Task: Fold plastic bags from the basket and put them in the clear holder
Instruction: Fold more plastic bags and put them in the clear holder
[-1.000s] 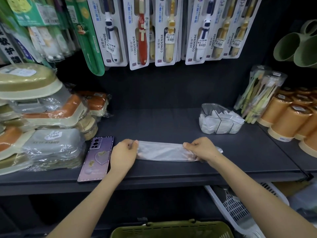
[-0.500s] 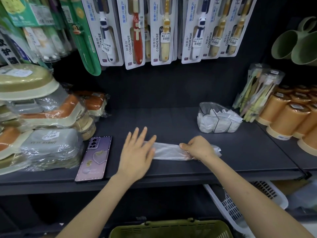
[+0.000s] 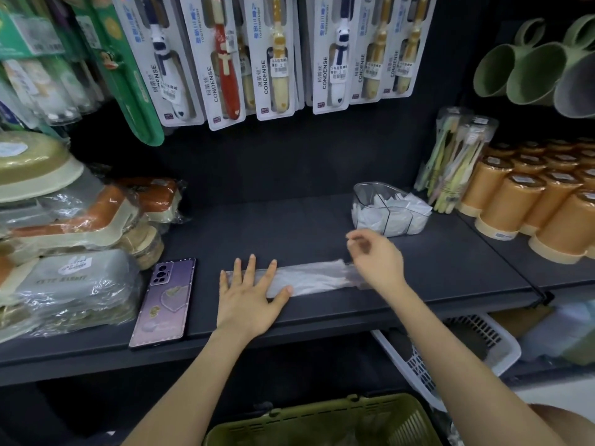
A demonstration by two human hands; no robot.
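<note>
- Head view: a plastic bag [image 3: 317, 279], folded into a long narrow strip, is lying flat across the front part of a dark shelf [image 3: 289, 226], running left to right.
- The left grip [image 3: 249, 296] is resting palm down on the strip's left end. Its fingers are straight and spread wide, pressing the plastic onto the shelf and holding nothing.
- The right grip [image 3: 376, 259] is hovering over the strip's right end, with the wrist crossing above the plastic. Its fingers are loosely curled and motion-blurred, and nothing is showing between them.
- A clear holder [image 3: 370, 193] is standing on the shelf behind the right grip and apart from it. White folded bags are filling its lower part, and some are poking above the rim on its right side.
- A purple phone [image 3: 164, 300] is lying camera side up just left of the left grip, not touching it.
- Film-wrapped boxes [image 3: 64, 278] are sitting stacked at the shelf's left end.
- Orange cups [image 3: 515, 204] are standing in rows at the right, with a clear pack of toothbrushes [image 3: 457, 156] leaning between them and the holder.
- Carded toothbrush packs [image 3: 273, 59] are hanging above the shelf, and green mugs [image 3: 531, 69] are hanging at the upper right.
- An olive basket [image 3: 322, 420] is sitting at the bottom edge, between the forearms. Its contents are too blurred to tell.
- A white basket [image 3: 450, 352] is sitting below the shelf, to the right.
</note>
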